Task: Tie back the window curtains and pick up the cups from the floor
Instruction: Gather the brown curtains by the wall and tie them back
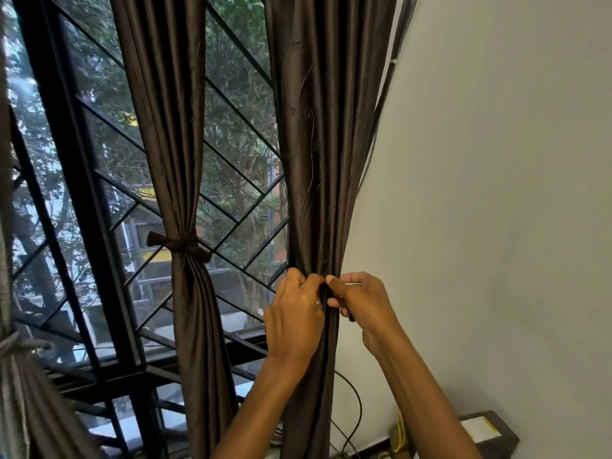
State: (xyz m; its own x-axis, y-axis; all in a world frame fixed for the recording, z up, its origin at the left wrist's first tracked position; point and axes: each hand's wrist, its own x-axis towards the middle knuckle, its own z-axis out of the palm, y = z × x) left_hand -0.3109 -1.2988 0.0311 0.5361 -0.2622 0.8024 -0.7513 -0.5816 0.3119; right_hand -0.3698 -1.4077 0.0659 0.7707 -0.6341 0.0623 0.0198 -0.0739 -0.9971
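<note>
While the middle brown satin curtain (185, 293) is already tied, both hands (293, 313) (359, 303) pinch a dark tie band (326, 294) around the right curtain (318, 160), cups not in sight.

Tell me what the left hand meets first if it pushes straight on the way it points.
The left hand grips the right curtain, so that fabric comes first. The right hand pinches the tie strip beside it. Behind, probably the window grille; depth unclear.

At lower centre, the raised left hand (293, 313) and right hand (361, 303) meet, curled fingers pinching the dark brown fabric curtain (331, 160).
</note>
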